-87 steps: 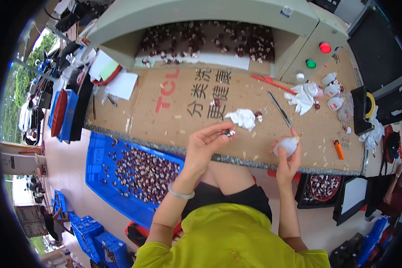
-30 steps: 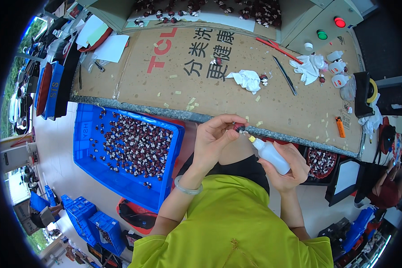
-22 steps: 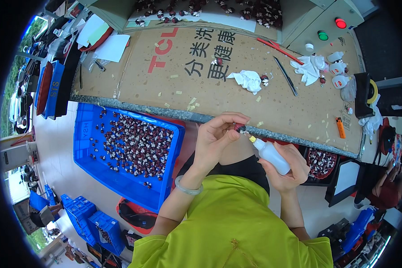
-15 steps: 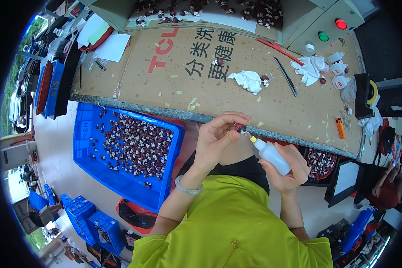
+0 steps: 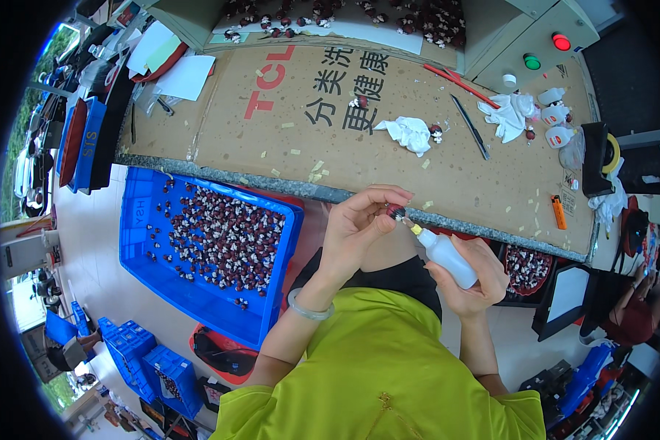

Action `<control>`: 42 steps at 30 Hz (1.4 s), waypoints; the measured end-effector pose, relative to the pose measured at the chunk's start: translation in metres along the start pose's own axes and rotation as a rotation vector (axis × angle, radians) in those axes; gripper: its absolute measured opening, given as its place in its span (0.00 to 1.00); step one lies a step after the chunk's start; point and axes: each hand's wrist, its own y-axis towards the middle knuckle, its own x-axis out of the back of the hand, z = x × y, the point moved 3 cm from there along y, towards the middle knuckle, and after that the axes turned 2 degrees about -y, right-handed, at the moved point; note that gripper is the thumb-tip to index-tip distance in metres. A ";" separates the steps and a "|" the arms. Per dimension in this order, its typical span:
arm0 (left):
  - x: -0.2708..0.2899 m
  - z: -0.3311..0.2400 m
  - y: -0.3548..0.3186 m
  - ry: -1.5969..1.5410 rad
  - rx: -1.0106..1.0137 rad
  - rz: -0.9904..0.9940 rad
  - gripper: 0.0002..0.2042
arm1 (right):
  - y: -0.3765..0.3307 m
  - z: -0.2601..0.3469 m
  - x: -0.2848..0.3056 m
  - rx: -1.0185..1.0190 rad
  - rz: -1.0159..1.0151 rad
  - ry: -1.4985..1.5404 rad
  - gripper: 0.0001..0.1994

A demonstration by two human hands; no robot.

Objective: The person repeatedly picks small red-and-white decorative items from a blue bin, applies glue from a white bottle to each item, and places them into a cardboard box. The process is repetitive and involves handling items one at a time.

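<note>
In my left hand (image 5: 356,231), fingertips and thumb pinch a small dark-red and white piece (image 5: 394,210), like a tiny figurine head. My right hand (image 5: 477,279) is wrapped round a white squeeze bottle (image 5: 449,259). Its yellow-collared nozzle (image 5: 416,229) points up and left at the piece, very close to it; I cannot tell whether they touch. Both hands are just off the near edge of the cardboard-covered bench (image 5: 264,150). To the left, a blue crate (image 5: 187,304) holds a heap of similar pieces.
Crumpled white tissue (image 5: 409,135), a black pen-like tool (image 5: 470,127), a red stick (image 5: 458,84) and an orange cutter (image 5: 559,212) lie on the bench. Small white bottles (image 5: 557,136) stand at the right. A machine with lit buttons (image 5: 532,61) is at the back. More pieces (image 5: 526,265) sit below right.
</note>
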 end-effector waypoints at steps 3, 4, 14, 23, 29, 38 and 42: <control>0.000 0.000 0.000 -0.001 -0.002 0.004 0.15 | -0.001 -0.001 0.000 -0.010 -0.009 0.000 0.22; 0.000 0.000 0.000 0.000 -0.002 0.005 0.15 | -0.001 -0.001 0.000 -0.014 -0.014 -0.001 0.22; 0.002 -0.001 0.000 0.196 -0.135 -0.028 0.13 | -0.021 -0.029 0.007 -0.488 -0.161 0.310 0.24; -0.011 -0.019 -0.003 0.774 -0.379 -0.064 0.12 | -0.014 -0.054 -0.014 -0.653 -0.196 0.768 0.17; -0.016 -0.018 -0.004 0.821 -0.425 -0.072 0.12 | -0.020 -0.047 -0.026 -0.717 0.029 0.674 0.14; -0.024 -0.018 -0.005 0.878 -0.505 -0.040 0.11 | -0.015 -0.037 -0.027 -0.904 0.136 0.985 0.12; -0.028 -0.018 -0.005 0.888 -0.515 -0.032 0.10 | -0.014 -0.038 -0.026 -0.937 0.156 1.050 0.12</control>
